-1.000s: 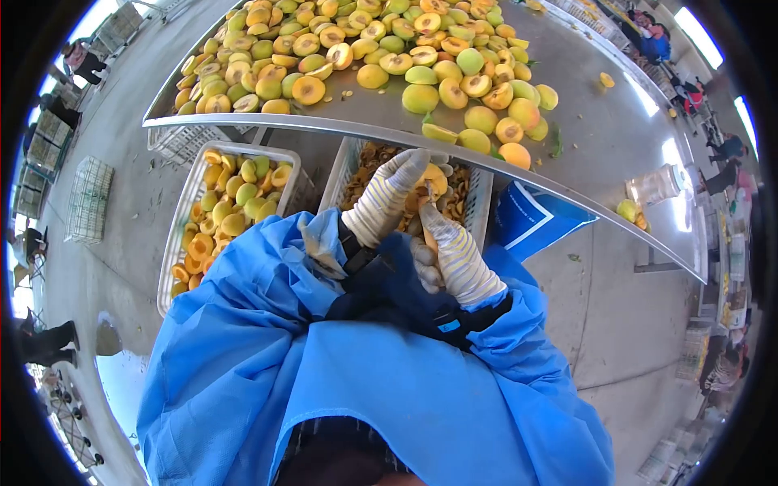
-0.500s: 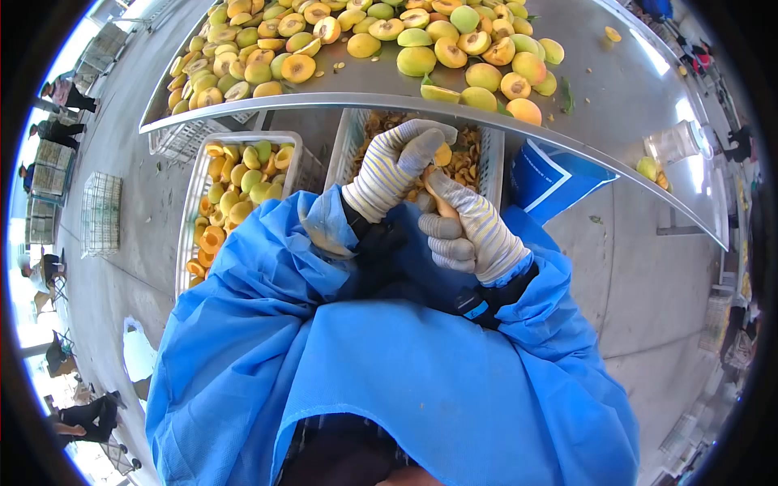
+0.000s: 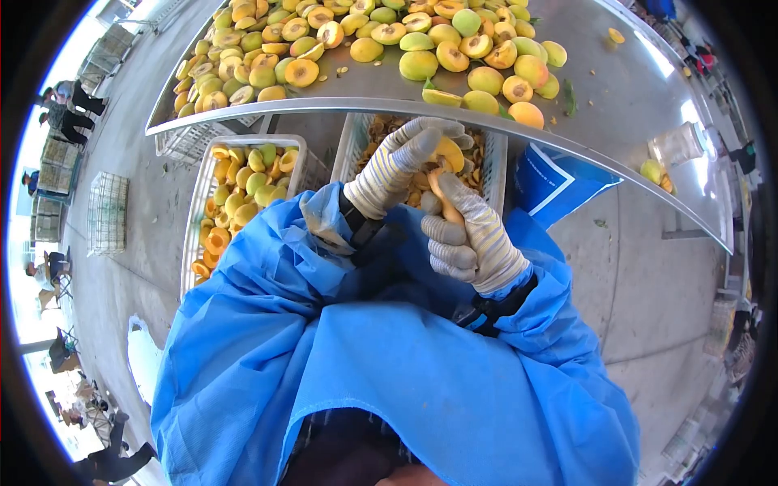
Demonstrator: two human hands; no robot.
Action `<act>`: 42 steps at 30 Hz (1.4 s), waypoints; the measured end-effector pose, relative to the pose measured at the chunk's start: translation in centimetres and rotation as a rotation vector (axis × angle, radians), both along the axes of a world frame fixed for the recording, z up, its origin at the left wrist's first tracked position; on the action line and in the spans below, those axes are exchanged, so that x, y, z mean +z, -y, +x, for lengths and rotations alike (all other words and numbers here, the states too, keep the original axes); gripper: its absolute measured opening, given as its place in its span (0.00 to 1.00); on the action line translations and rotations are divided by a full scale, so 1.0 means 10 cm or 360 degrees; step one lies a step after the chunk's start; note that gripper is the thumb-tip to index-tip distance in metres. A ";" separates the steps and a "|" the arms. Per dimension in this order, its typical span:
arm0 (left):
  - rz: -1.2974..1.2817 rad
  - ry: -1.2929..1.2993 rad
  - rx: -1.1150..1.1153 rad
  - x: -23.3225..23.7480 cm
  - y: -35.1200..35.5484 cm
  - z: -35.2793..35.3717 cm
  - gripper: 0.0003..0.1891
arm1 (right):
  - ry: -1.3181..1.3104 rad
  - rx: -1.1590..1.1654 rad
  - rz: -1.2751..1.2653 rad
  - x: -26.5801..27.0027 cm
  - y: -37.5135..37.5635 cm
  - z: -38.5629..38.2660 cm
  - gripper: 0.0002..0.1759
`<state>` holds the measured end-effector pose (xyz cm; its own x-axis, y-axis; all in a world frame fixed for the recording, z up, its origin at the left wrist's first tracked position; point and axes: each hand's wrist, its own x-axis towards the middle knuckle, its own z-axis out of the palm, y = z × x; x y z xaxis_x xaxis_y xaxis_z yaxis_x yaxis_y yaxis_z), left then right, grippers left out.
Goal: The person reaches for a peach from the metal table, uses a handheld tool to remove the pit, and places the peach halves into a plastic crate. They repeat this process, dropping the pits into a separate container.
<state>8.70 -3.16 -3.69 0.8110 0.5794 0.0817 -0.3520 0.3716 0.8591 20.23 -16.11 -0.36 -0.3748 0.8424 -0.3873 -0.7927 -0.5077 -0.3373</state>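
Above a crate of orange-brown fruit pieces, both gloved hands are close together. My left hand pinches a yellow fruit half between thumb and fingers. Wrapped round a slim tan handle, my right hand holds it with the upper end near the fruit; the tool's tip is too small to make out. Many halved and whole yellow-green fruits lie on the metal table in front.
A white crate of halved fruit stands on the floor at left. A blue bag or bin is under the table's edge at right. A clear plastic cup lies on the table. People are in the far left background.
More of the yellow fruit half now shows between my hands. My left hand's fingers have shifted slightly, and the view has moved a little.
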 end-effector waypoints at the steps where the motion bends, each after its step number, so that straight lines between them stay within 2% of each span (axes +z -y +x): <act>1: 0.0046 0.0034 0.0011 0.00 0.00 0.01 0.28 | 0.0019 -0.0016 -0.0024 0.02 0.01 0.00 0.22; 6: 0.0020 -0.0070 -0.0184 0.03 -0.06 -0.05 0.27 | 0.0270 0.0067 -0.0011 0.10 0.04 0.01 0.23; 11: 0.0060 -0.0111 -0.0259 0.04 -0.10 -0.11 0.26 | 0.0130 0.0072 -0.0014 0.03 0.07 -0.03 0.23; 13: 0.0037 -0.0063 -0.0189 0.07 -0.06 -0.10 0.27 | -0.0045 0.0030 0.0004 0.01 0.05 -0.07 0.22; 17: -0.0028 0.0061 -0.0067 0.10 0.04 -0.05 0.26 | -0.0125 0.0018 0.0111 0.01 0.03 -0.09 0.22; 24: -0.0118 0.0160 -0.0093 0.09 0.07 -0.06 0.26 | -0.0036 0.0002 0.0169 0.00 0.05 -0.15 0.22; 28: -0.0285 0.0185 0.0264 0.08 0.21 0.06 0.28 | 0.0298 -0.0190 0.0120 -0.05 0.03 -0.25 0.23; 32: -0.0321 0.0235 0.0019 0.15 0.19 -0.04 0.31 | 0.0123 -0.0104 0.0179 0.01 0.05 -0.21 0.22; 37: -0.0398 0.0284 0.0019 0.21 0.25 -0.06 0.31 | 0.0072 -0.0134 0.0225 0.00 0.04 -0.23 0.23; 41: -0.0626 0.0277 0.0333 0.23 0.34 0.03 0.30 | 0.0265 -0.0237 0.0192 -0.04 0.01 -0.33 0.23; 42: -0.0656 0.0288 0.0286 0.21 0.33 0.02 0.29 | 0.0345 -0.0280 0.0166 -0.05 0.00 -0.34 0.23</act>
<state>8.92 -6.42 -1.60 0.6889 0.7229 -0.0536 -0.5721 0.5876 0.5722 16.82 -16.12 -0.82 -0.1374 0.9265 -0.3504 -0.7692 -0.3227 -0.5515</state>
